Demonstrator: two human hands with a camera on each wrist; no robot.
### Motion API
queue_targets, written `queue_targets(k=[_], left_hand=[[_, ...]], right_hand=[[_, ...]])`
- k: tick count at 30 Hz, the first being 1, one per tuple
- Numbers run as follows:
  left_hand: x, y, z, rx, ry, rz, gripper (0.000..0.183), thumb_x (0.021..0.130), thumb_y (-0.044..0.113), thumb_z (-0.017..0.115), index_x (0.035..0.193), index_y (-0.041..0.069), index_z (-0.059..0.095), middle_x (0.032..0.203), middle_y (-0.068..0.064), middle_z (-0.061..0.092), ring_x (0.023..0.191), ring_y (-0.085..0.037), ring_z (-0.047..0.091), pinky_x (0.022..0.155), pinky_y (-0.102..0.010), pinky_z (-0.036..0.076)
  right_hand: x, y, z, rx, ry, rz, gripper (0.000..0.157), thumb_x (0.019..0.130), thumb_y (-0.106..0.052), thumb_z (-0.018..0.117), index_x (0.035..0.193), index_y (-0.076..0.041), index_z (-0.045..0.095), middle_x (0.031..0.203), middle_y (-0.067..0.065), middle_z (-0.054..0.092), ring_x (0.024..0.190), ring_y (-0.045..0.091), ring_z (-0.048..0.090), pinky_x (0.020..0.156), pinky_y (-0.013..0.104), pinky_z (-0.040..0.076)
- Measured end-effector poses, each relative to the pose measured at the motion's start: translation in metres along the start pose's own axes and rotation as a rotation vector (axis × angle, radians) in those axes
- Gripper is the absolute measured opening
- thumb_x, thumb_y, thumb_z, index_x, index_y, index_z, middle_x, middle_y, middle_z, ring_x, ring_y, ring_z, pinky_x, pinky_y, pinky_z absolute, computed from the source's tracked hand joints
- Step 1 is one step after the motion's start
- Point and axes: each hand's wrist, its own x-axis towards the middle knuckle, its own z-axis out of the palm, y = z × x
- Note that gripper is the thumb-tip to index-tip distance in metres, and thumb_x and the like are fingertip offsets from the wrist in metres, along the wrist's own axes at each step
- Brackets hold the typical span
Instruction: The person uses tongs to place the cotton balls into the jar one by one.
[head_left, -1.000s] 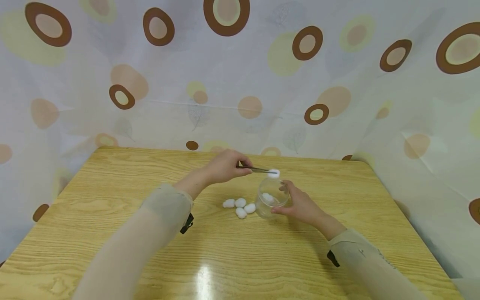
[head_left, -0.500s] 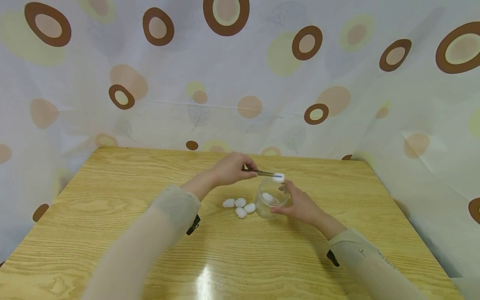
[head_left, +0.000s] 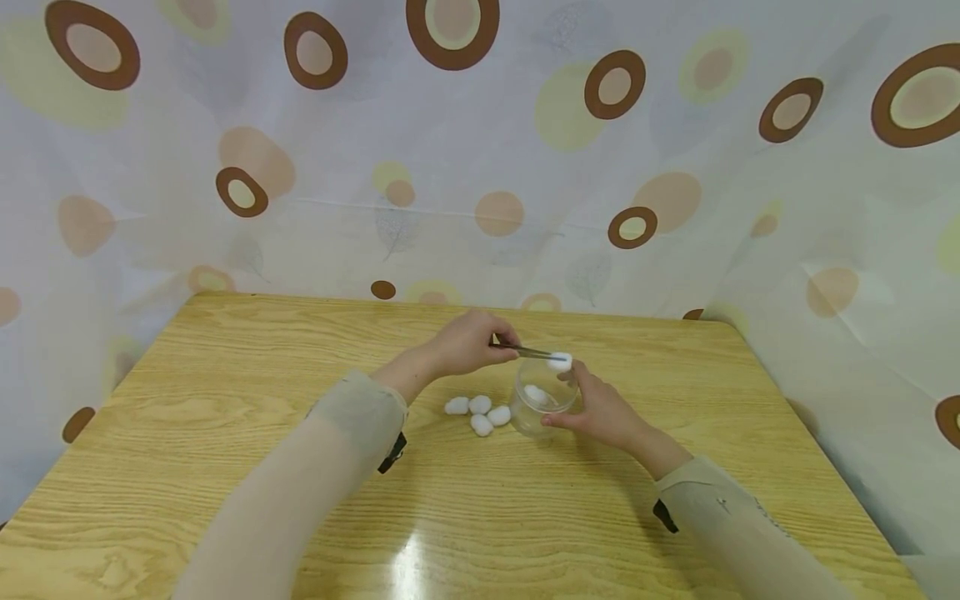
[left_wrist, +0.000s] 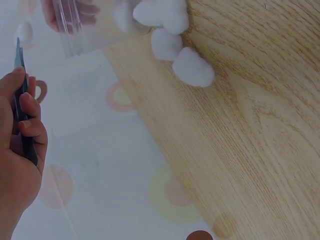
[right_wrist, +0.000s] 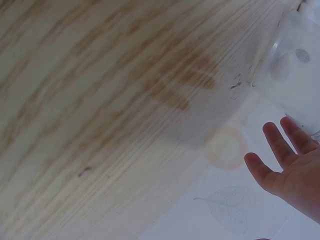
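My left hand point(head_left: 474, 343) pinches a pair of tweezers point(head_left: 525, 351), and a white cotton ball point(head_left: 559, 362) sits between the tips, at the mouth of a clear jar point(head_left: 528, 421). In the left wrist view the tweezers point(left_wrist: 22, 110) run dark along the fingers, the cotton ball point(left_wrist: 24, 32) at their end. My right hand point(head_left: 603, 410) holds the jar upright by its right side, thumb in front and fingers behind. Another cotton ball point(head_left: 535, 394) shows inside the jar. The right wrist view has the jar point(right_wrist: 295, 75) only partly in frame, above the hand point(right_wrist: 295, 170).
Several cotton balls point(head_left: 481, 425) lie in a loose group on the wooden table point(head_left: 480, 517), just left of the jar. A patterned curtain point(head_left: 337, 242) hangs behind the table's far edge and along its sides.
The left hand has moved right and slightly down, carrying the tweezers and cotton ball from above the jar's back rim to its mouth. The right hand and jar stay in place.
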Motion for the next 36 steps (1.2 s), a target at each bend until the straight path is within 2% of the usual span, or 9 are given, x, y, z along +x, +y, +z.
queue_targets(k=[12, 23, 36], left_hand=[[-0.0020, -0.0032, 0.0019, 0.017, 0.001, 0.010, 0.017, 0.092, 0.019, 0.061, 0.102, 0.010, 0.071, 0.099, -0.003, 0.070, 0.088, -0.013, 0.064, 0.078, -0.023, 0.051], [-0.0043, -0.0007, 0.0021, -0.012, -0.009, -0.018, 0.018, 0.091, 0.018, 0.062, 0.104, 0.008, 0.070, 0.104, -0.005, 0.069, 0.090, -0.015, 0.065, 0.079, -0.024, 0.052], [-0.0046, -0.0015, 0.0027, -0.019, -0.003, -0.027, 0.023, 0.091, 0.018, 0.061, 0.110, 0.007, 0.069, 0.106, -0.007, 0.070, 0.096, -0.017, 0.066, 0.083, -0.026, 0.052]], right_hand=[[-0.0002, 0.0001, -0.0003, -0.015, -0.003, 0.007, 0.092, 0.078, -0.049, 0.071, 0.143, -0.003, 0.024, 0.136, 0.024, 0.045, 0.126, 0.044, 0.043, 0.099, 0.058, 0.038], [-0.0003, -0.0012, -0.0009, -0.036, -0.014, 0.037, 0.100, 0.077, -0.052, 0.070, 0.144, 0.001, 0.019, 0.139, 0.023, 0.044, 0.127, 0.043, 0.041, 0.100, 0.057, 0.037], [-0.0010, -0.0016, -0.0009, -0.030, -0.018, 0.042, 0.100, 0.078, -0.052, 0.069, 0.145, 0.000, 0.018, 0.140, 0.021, 0.043, 0.128, 0.042, 0.040, 0.100, 0.057, 0.036]])
